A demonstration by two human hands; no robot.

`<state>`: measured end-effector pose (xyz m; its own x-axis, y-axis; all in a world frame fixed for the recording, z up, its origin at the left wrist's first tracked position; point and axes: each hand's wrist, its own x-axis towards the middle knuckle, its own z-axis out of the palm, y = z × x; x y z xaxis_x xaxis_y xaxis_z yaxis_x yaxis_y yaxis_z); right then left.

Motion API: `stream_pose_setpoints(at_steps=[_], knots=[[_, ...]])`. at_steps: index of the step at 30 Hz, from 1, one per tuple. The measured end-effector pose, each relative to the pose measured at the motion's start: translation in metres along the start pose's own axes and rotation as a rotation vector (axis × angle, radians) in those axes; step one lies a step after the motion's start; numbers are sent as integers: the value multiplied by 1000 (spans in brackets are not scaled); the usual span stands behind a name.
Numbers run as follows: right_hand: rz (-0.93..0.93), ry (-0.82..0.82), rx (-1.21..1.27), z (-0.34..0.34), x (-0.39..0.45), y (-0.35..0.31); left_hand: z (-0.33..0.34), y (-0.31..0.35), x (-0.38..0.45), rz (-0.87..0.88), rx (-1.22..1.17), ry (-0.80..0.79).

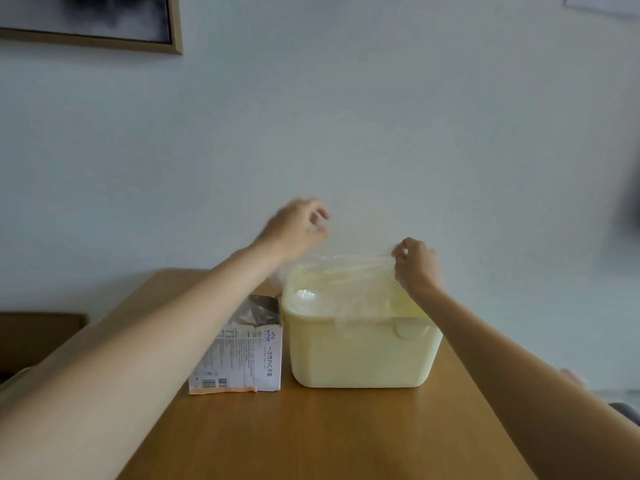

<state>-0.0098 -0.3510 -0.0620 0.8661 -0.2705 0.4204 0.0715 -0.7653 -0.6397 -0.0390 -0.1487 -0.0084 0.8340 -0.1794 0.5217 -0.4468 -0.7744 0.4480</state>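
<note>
A pale yellow plastic bin (pixel 360 355) stands on the wooden table (pixel 329 434). A clear plastic bag (pixel 346 285) lies in and over its mouth. My right hand (pixel 417 266) pinches the bag's edge above the bin's far right rim and pulls it taut. My left hand (pixel 298 230) hovers above the bin's far left corner with its fingers curled. It is blurred, and whether it holds the thin film I cannot tell.
An opened white box of PVC gloves (pixel 242 355) stands right beside the bin on its left. A pale wall rises behind the table, with a framed picture (pixel 104 22) at the upper left. A dark piece of furniture (pixel 38 341) sits at the far left.
</note>
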Motion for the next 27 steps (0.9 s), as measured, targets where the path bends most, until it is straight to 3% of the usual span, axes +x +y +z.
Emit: stream_pose_setpoints(at_steps=[1,3,5,9,14,16,19,20,23,27], knots=[[11,-25,-55,0,-2,0,12,6,1,35,53,-215],[50,-98,-163,-1,-7,2,39,9,-2,-74,159,-669],[75,-174,-284,-5,-11,5,58,6,-6,-182,321,-888],[-29,-234,-465,-18,-8,6,71,-6,-3,-161,471,-842],[-566,-130,-598,-28,-2,-6,69,-6,4,-172,400,-799],[-660,-285,-565,-25,-3,-12,69,-7,5,-161,445,-803],[-305,-853,-504,-7,-5,-12,72,-9,2,-132,540,-823],[-196,-956,-547,-1,-5,-10,75,-10,2,-126,564,-829],[-41,-1040,-648,16,0,0,80,-9,2,-138,628,-875],[51,-998,-776,27,6,16,84,-10,5,-124,707,-951]])
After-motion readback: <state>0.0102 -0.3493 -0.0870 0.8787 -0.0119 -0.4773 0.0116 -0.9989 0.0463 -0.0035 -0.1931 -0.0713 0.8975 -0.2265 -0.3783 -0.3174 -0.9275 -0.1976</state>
